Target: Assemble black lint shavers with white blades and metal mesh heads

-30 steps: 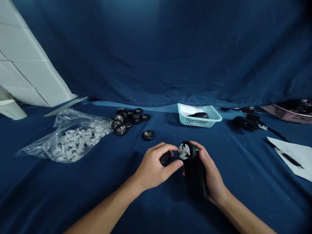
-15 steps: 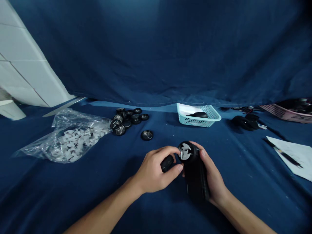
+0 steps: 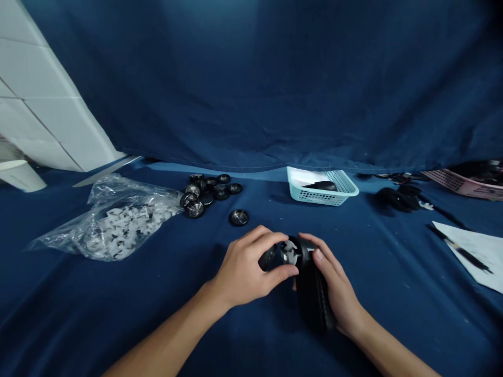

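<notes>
A black handheld device with a long body (image 3: 312,301) and a round head is gripped in my right hand (image 3: 343,296), fingers wrapped around its side. The head faces left, and a grey-white plastic insert with cut-outs (image 3: 290,253) shows in it. My left hand (image 3: 245,269) is closed around a black round cap (image 3: 268,258), partly hidden by the fingers. Its thumb and fingertips reach the rim of the device's head, above and below the insert. Whether the cap touches the head I cannot tell.
A clear plastic bag (image 3: 128,230) of grey-white pieces lies left, beside a pile of black round caps (image 3: 206,198). A single cap (image 3: 239,217) lies nearer. Behind stands a light-blue basket (image 3: 324,197); to the right are black parts (image 3: 398,199), white paper (image 3: 475,246) and a pink basket (image 3: 463,186).
The device's round head has turned further left, so its insert shows more edge-on. My left thumb and fingers have closed in on the rim of the head.
</notes>
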Tool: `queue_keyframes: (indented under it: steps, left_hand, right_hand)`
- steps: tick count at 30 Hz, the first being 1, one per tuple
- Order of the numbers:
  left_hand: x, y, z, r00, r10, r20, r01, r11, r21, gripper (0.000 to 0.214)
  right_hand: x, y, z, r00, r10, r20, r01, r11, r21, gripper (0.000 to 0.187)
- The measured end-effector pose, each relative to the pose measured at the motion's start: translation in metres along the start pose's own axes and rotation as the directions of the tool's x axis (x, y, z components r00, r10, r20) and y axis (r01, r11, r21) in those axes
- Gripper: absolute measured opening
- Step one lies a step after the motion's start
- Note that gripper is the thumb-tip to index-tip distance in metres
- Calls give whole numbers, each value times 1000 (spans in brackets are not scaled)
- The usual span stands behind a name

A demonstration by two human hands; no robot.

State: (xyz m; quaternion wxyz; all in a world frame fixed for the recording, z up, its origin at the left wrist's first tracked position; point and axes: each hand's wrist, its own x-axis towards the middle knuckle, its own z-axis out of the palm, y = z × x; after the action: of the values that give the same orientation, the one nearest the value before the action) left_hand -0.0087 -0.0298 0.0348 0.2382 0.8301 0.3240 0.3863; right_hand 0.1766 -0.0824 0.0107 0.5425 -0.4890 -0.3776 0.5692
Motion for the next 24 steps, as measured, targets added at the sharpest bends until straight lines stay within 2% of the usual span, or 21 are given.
queue_keyframes:
  steps: [4,10,17,24]
  left_hand:
    - [0,1,-1,998,-17,60,17,1000,-13,39]
    - [2,4,-4,996,-53,78,55,998,-32,32]
    - [4,3,-3,998,-18,56,23,996,-91,33]
    - [2,-1,-3,997,10,74,2,987,-159,37]
  right_hand:
    - [-1,1,-1,999,-36,-18,35,999,-36,41]
    - [-2,3,0,998,-57,-12,57,997,-46,40]
    - [-2,5,-3,996,-90,-27,89,995,-41,42]
    - [-1,2,-3,1000,-3,30,3,1000,0,44]
